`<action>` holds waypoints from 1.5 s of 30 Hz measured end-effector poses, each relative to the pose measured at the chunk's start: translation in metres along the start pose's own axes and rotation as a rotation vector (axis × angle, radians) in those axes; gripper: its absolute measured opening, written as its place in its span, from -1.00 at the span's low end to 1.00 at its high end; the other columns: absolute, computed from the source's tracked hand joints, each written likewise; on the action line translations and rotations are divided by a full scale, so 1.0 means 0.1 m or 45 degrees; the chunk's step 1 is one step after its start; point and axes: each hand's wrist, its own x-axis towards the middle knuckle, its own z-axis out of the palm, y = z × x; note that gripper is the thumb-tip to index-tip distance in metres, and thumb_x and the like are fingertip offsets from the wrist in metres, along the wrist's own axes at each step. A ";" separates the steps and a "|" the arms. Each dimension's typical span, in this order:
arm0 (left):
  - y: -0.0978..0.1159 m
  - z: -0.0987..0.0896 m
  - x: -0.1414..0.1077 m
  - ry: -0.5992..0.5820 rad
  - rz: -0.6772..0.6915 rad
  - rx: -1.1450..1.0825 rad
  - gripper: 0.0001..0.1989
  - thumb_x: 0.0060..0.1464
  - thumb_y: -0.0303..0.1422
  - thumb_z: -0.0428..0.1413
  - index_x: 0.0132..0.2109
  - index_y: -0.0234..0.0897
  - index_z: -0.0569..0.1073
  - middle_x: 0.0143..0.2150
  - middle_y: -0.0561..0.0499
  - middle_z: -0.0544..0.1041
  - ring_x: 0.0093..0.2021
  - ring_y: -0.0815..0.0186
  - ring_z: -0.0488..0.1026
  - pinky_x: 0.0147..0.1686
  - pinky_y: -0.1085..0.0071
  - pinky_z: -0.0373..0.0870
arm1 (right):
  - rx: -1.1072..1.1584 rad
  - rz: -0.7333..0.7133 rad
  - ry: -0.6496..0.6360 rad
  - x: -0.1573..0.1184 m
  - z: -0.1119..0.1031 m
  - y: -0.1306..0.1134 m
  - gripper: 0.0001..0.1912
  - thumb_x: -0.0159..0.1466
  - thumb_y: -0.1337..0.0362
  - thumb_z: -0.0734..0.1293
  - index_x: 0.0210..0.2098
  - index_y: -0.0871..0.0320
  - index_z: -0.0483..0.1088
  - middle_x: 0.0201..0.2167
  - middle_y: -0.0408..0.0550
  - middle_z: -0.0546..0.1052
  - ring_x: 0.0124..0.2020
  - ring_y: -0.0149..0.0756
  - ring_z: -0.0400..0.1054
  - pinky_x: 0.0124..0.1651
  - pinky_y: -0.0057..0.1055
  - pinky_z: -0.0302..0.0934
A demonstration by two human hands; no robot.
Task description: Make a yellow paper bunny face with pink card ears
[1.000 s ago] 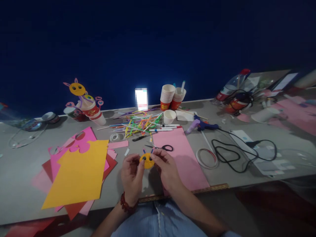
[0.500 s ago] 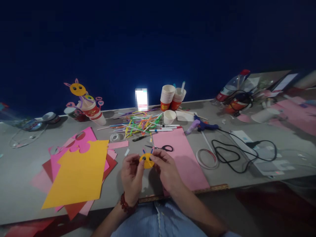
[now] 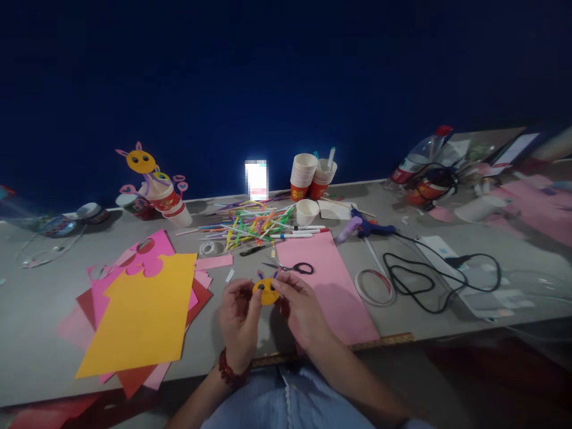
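Note:
Between my two hands is a round yellow paper animal face (image 3: 267, 296) with dark eyes and two upright ears. My left hand (image 3: 240, 310) pinches its left edge, thumb on the front. The thumb and fingers of my right hand (image 3: 304, 307) grip the right edge the same way. Just beyond the face lie scissors (image 3: 301, 269) with dark handles, partly on a pink paper sheet (image 3: 339, 286). A small white strip (image 3: 229, 275) rests on the table past my left hand.
Yellow paper (image 3: 138, 316) tops coloured sheets at left. Ahead are a pile of colourful sticks (image 3: 259, 225), stacked paper cups (image 3: 302, 173) and a bright phone screen (image 3: 256, 180). A blue glue gun (image 3: 373, 227) with a black cord lies right. A decorated cup (image 3: 163, 196) stands back left.
Almost nothing differs. Both hands keep the yellow face in the same place, perhaps with a very slight shift of its ears.

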 end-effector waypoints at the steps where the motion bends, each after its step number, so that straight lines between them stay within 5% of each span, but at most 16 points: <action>1: 0.00 0.00 0.00 0.000 0.001 -0.003 -0.80 0.14 -0.34 0.19 -0.08 -0.20 0.42 -0.16 0.00 0.45 -0.21 0.36 0.47 -0.21 0.47 0.49 | 0.009 0.003 -0.002 0.00 0.00 0.00 -0.81 -0.07 0.34 0.59 -0.49 0.13 0.53 -0.49 -0.23 0.51 -0.42 -0.44 0.38 -0.30 -0.53 0.26; 15: -0.05 -0.02 -0.01 0.013 0.034 0.049 -0.77 0.12 -0.31 0.21 -0.07 -0.21 0.42 -0.14 -0.03 0.45 -0.19 0.31 0.48 -0.18 0.39 0.50 | 0.005 0.003 0.027 0.00 -0.01 0.03 -0.81 -0.05 0.31 0.58 -0.45 0.12 0.55 -0.46 -0.20 0.54 -0.41 -0.40 0.40 -0.27 -0.47 0.29; 26: -0.03 -0.02 0.01 -0.009 -0.105 -0.117 -0.76 0.12 -0.30 0.22 -0.07 -0.17 0.43 -0.13 0.00 0.47 -0.16 0.35 0.48 -0.14 0.45 0.48 | -0.177 -0.098 0.015 0.00 -0.03 -0.02 -0.79 -0.06 0.28 0.58 -0.42 0.11 0.56 -0.43 -0.18 0.54 -0.38 -0.38 0.39 -0.25 -0.47 0.26; 35: 0.02 -0.01 0.03 -0.040 -0.230 -0.201 -0.74 0.08 -0.24 0.24 -0.11 -0.19 0.44 -0.20 0.02 0.50 -0.23 0.33 0.49 -0.23 0.46 0.47 | -0.060 0.009 0.005 -0.01 0.00 -0.13 -0.83 -0.06 0.23 0.54 -0.52 0.12 0.50 -0.47 -0.17 0.48 -0.41 -0.35 0.33 -0.33 -0.46 0.24; 45: 0.04 -0.02 0.07 -0.082 -0.430 -0.401 -0.73 0.03 -0.27 0.28 -0.13 -0.18 0.44 -0.23 0.05 0.50 -0.27 0.37 0.46 -0.33 0.51 0.41 | -0.554 -0.345 -0.101 -0.03 -0.08 -0.16 -0.89 0.17 0.19 0.42 -0.40 0.09 0.49 -0.44 -0.18 0.47 -0.38 -0.33 0.33 -0.28 -0.43 0.21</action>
